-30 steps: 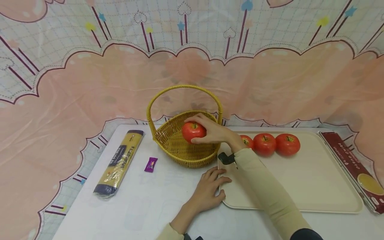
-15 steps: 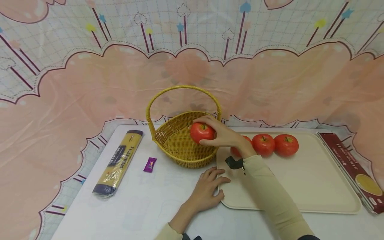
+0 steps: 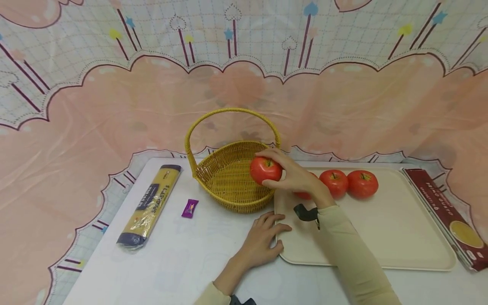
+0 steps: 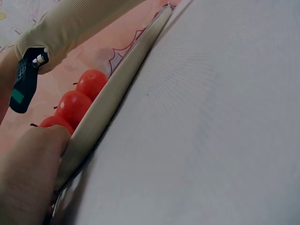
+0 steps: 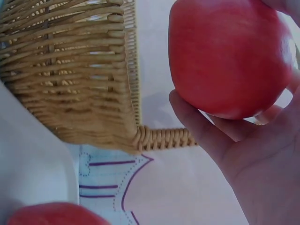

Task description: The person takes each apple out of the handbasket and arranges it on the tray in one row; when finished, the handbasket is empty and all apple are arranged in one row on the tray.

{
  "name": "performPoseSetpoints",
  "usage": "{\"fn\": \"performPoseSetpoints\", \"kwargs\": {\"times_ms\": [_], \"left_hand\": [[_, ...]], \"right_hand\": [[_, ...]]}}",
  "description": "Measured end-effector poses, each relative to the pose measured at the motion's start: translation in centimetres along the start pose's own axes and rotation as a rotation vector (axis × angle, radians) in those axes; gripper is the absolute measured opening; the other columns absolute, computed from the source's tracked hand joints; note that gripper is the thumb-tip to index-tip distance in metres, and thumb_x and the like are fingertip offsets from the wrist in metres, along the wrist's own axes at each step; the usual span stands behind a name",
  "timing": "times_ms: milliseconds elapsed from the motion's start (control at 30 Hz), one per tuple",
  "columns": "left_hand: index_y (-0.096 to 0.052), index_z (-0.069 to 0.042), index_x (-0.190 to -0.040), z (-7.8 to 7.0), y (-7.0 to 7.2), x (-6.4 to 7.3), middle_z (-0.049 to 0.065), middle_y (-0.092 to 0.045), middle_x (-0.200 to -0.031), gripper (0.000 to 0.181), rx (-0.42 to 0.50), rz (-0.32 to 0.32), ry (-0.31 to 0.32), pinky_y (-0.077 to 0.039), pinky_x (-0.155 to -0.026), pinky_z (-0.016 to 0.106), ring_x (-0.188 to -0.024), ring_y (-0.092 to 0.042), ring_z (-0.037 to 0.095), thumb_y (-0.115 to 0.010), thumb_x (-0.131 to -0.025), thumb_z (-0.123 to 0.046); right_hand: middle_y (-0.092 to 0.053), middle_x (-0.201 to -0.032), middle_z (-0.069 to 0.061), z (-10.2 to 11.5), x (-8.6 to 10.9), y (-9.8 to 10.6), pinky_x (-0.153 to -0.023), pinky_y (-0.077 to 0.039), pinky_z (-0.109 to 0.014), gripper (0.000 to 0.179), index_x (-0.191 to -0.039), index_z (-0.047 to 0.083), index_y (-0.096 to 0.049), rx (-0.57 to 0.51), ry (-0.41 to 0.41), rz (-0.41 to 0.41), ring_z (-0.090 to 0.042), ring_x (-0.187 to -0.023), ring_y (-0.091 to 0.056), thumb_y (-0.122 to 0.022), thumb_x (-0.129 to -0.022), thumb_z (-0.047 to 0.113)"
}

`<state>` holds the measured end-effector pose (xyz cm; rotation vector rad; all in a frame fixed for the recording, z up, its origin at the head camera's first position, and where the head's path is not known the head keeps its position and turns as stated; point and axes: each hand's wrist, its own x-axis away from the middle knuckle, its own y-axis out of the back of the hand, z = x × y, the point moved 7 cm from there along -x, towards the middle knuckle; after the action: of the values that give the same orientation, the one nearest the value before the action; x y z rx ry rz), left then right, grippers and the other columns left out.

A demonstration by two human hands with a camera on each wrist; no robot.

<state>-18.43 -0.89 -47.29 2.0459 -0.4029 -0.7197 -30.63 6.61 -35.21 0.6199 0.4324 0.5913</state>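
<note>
My right hand (image 3: 291,174) holds a red apple (image 3: 265,170) between thumb and fingers, over the right side of the yellow wicker basket (image 3: 240,207). In the right wrist view, the apple (image 5: 229,56) sits against the fingertips, with the basket's woven side (image 5: 79,89) beside it. No fruit shows inside the basket. My left hand (image 3: 261,241) rests on the left edge of the beige tray (image 3: 381,233), fingers spread across its rim. On the tray stand a row of red apples (image 3: 334,184), the nearest one partly hidden behind the right wrist.
A yellow spaghetti pack (image 3: 150,207) lies at the left, with a small purple wrapped sweet (image 3: 189,208) beside it. Right of the tray lies a dark red spaghetti pack (image 3: 444,216). A patterned cloth (image 3: 152,101) hangs behind the white table (image 3: 164,271).
My right hand has moved right with the apple, from over the basket's middle to near its right rim. The left hand stays at the tray edge.
</note>
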Motion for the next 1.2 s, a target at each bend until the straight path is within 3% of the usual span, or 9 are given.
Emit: {"fn": "performPoseSetpoints", "kwargs": {"times_ms": [267,367,600,900,1200], "left_hand": [[-0.061,-0.031,-0.114,0.0,0.0,-0.3,-0.004,-0.050,-0.135,0.036,0.008,0.010,0.015,-0.036,-0.101,0.044,-0.132,-0.039,0.024,-0.054,-0.081,-0.022],[-0.061,-0.031,-0.114,0.0,0.0,-0.3,-0.004,-0.050,-0.135,0.035,0.010,0.009,0.017,-0.036,-0.101,0.044,-0.132,-0.039,0.025,-0.055,-0.081,-0.022],[-0.061,-0.031,-0.113,-0.1,-0.2,-0.4,-0.004,-0.049,-0.135,0.035,0.019,0.001,0.014,-0.037,-0.100,0.045,-0.132,-0.038,0.024,-0.055,-0.080,-0.021],[-0.061,-0.032,-0.113,-0.1,-0.1,-0.3,-0.005,-0.050,-0.134,0.036,0.013,-0.013,0.014,-0.037,-0.099,0.044,-0.132,-0.039,0.023,-0.054,-0.079,-0.021],[-0.061,-0.032,-0.111,0.2,-0.1,-0.2,-0.006,-0.052,-0.132,0.037,0.017,-0.029,0.042,-0.036,-0.100,0.044,-0.131,-0.040,0.022,-0.055,-0.078,-0.019]], "right_hand": [[-0.034,-0.144,0.006,-0.9,1.6,1.2,-0.095,-0.046,-0.051,0.068,-0.138,0.037,-0.040,0.022,0.009,-0.073,-0.021,-0.127,-0.041,-0.073,-0.078,0.036],[-0.035,-0.144,0.003,-1.0,2.2,1.6,-0.095,-0.046,-0.052,0.070,-0.140,0.031,-0.040,0.026,0.018,-0.086,-0.023,-0.125,-0.042,-0.073,-0.079,0.032],[-0.035,-0.145,0.002,-1.1,3.4,2.3,-0.096,-0.044,-0.055,0.070,-0.139,0.035,-0.040,0.030,0.018,-0.125,-0.024,-0.127,-0.041,-0.075,-0.078,0.029],[-0.030,-0.151,0.005,-2.3,5.5,2.8,-0.096,-0.042,-0.059,0.074,-0.140,0.039,-0.037,0.024,-0.103,-0.167,-0.028,-0.129,-0.039,-0.075,-0.077,0.036],[-0.031,-0.148,0.009,-2.8,7.1,3.7,-0.097,-0.042,-0.060,0.075,-0.138,0.041,-0.037,0.030,-0.126,-0.235,-0.024,-0.131,-0.037,-0.077,-0.076,0.030]]}}
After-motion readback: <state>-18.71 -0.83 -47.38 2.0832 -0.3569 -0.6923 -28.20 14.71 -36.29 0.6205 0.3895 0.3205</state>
